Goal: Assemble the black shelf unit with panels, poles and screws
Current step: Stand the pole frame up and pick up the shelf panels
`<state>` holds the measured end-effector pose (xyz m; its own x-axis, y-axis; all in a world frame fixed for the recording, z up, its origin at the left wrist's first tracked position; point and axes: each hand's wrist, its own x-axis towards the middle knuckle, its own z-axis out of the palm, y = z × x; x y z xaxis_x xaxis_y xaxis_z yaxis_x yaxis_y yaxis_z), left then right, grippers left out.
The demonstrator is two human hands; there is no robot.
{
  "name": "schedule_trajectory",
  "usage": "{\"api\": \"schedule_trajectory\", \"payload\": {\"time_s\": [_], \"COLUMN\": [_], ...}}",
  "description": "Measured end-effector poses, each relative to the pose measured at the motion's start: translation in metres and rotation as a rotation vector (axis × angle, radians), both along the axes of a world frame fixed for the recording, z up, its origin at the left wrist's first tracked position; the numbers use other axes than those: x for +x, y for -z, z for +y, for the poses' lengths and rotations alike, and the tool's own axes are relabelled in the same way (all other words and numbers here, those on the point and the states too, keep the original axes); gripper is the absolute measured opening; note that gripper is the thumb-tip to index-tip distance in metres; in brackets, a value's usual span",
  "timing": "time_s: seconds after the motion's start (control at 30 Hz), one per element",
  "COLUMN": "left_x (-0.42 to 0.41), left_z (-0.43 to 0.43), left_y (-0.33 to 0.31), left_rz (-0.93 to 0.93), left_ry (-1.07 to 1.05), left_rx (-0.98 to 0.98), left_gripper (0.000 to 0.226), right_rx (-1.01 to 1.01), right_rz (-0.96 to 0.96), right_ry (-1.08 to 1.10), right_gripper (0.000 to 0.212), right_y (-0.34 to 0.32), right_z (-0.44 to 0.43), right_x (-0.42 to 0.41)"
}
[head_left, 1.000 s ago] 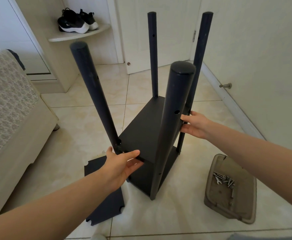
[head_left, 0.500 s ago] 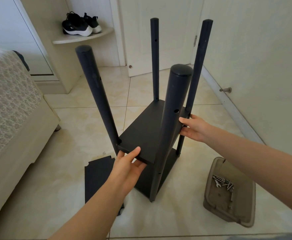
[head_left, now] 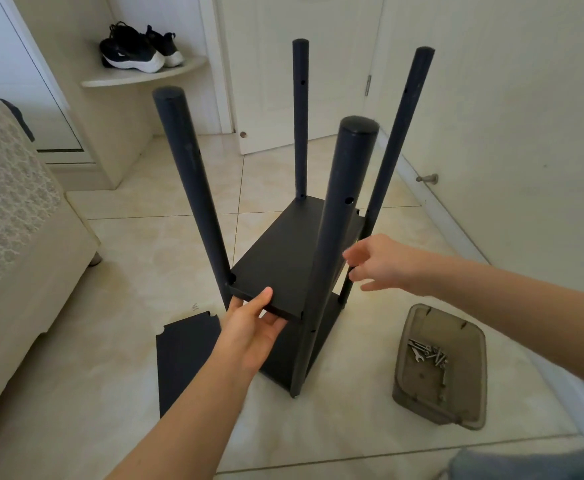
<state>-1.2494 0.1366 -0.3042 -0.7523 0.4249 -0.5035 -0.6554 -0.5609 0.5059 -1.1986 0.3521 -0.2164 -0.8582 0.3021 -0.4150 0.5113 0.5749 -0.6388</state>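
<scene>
The black shelf unit stands on the tiled floor with several upright black poles (head_left: 342, 209) and two panels between them. My left hand (head_left: 254, 329) grips the near edge of the upper panel (head_left: 283, 254), thumb on top and fingers beneath. The lower panel (head_left: 321, 336) sits below it near the floor. My right hand (head_left: 382, 263) hovers blurred beside the near right pole, fingers spread, holding nothing and off the panel. A loose black panel (head_left: 185, 358) with notched corners lies flat on the floor to the left.
A grey plastic tray (head_left: 467, 407) with screws and a small wrench (head_left: 427, 353) sits on the floor at the right. A bed (head_left: 17, 244) fills the left side. A door, a wall with a doorstop (head_left: 429, 178) and a corner shelf with sneakers (head_left: 138, 50) stand behind.
My right hand has let go of the upper panel's right edge and pulled back toward me. My left hand keeps its grip on the near edge. The view has shifted slightly.
</scene>
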Motion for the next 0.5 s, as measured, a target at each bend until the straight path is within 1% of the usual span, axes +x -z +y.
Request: {"api": "schedule_trajectory", "payload": {"time_s": [0.1, 0.17, 0.23, 0.27, 0.37, 0.5], "left_x": [0.001, 0.003, 0.004, 0.004, 0.006, 0.007], "left_z": [0.001, 0.001, 0.001, 0.001, 0.001, 0.002], "left_y": [-0.001, -0.001, -0.001, -0.001, -0.001, 0.001], "left_rz": [-0.005, 0.008, 0.017, 0.021, 0.028, 0.045], "left_ry": [0.003, 0.001, -0.008, -0.011, -0.008, -0.009], "left_rx": [0.004, -0.004, -0.015, -0.018, -0.025, -0.018], "left_gripper": [0.036, 0.036, 0.035, 0.035, 0.035, 0.034], "right_rx": [0.014, 0.023, 0.115, 0.142, 0.149, 0.178], "right_rz": [0.035, 0.094, 0.155, 0.180, 0.219, 0.216], "right_ry": [-0.269, -0.346, -0.367, -0.358, -0.295, -0.311], "right_gripper": [0.055, 0.058, 0.058, 0.054, 0.039, 0.035], "right_y": [-0.011, -0.013, -0.013, -0.011, -0.005, -0.002], "right_z": [-0.032, -0.048, -0.058, -0.060, -0.061, -0.057], "right_x": [0.024, 0.036, 0.041, 0.042, 0.044, 0.043]}}
